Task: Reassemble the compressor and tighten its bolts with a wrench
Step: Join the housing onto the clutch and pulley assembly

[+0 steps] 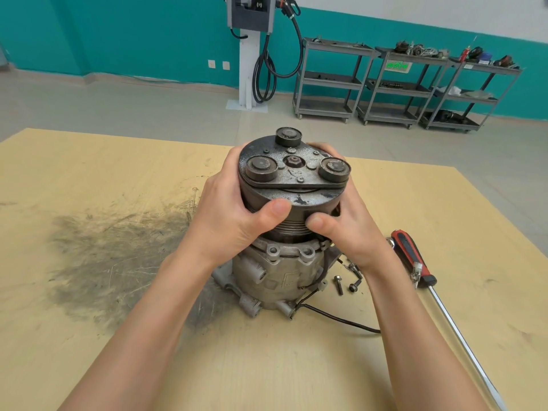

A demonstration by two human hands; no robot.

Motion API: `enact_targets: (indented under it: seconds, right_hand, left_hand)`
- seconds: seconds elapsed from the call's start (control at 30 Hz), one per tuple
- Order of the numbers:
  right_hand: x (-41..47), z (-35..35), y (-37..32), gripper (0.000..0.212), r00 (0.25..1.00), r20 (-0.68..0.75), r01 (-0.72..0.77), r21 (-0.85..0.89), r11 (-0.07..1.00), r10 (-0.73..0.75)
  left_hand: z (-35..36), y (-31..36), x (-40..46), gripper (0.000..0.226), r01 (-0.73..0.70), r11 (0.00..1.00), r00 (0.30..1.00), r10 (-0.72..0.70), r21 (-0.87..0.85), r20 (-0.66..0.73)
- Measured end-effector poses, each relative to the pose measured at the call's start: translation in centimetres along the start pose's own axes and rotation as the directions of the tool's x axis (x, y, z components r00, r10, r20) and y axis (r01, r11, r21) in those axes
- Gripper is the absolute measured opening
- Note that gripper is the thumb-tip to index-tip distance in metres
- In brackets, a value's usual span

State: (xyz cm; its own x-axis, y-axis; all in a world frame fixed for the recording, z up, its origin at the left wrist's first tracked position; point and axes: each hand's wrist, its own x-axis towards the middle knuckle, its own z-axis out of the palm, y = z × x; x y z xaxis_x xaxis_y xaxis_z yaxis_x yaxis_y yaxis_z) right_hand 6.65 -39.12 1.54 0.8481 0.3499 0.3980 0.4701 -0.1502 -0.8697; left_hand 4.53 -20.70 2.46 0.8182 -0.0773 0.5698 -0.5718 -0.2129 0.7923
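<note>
A grey metal compressor body (275, 277) stands upright on the wooden table (89, 336). On top of it sits the dark clutch and pulley unit (292, 173), slightly tilted, with three round dampers and a centre nut on its face. My left hand (228, 215) grips the pulley's left side, thumb across the front. My right hand (347, 226) grips its right side, fingers curled round the back. Three loose bolts (348, 278) lie on the table just right of the body. A black wire (341, 320) runs from the body toward the right.
A red and black handled tool (413, 259) with a long steel shaft (462, 342) lies at the right of the table. A dark grease smear (118, 253) covers the table's left middle. Grey shelf carts (394, 84) and a wall-mounted unit with hoses (261, 51) stand far behind.
</note>
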Motion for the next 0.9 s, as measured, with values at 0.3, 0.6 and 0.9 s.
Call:
enact_targets:
  seconds: [0.3,0.6,0.9]
  right_hand:
    - [0.12,0.03,-0.27,0.123,1.000,0.000,0.016,0.005,1.000,-0.016]
    - [0.32,0.01,-0.37,0.117,1.000,0.021,-0.010,0.029,1.000,0.009]
    - [0.13,0.15,-0.29,0.119,1.000,0.008,-0.006,0.007,1.000,0.006]
  left_hand:
    - [0.00,-0.06,-0.06,0.092,0.019,1.000,1.000,-0.019,-0.014,0.005]
    - [0.11,0.13,-0.26,0.084,0.022,1.000,1.000,-0.022,0.002,-0.015]
    - [0.00,-0.14,-0.23,0.085,-0.004,1.000,1.000,0.004,0.000,-0.001]
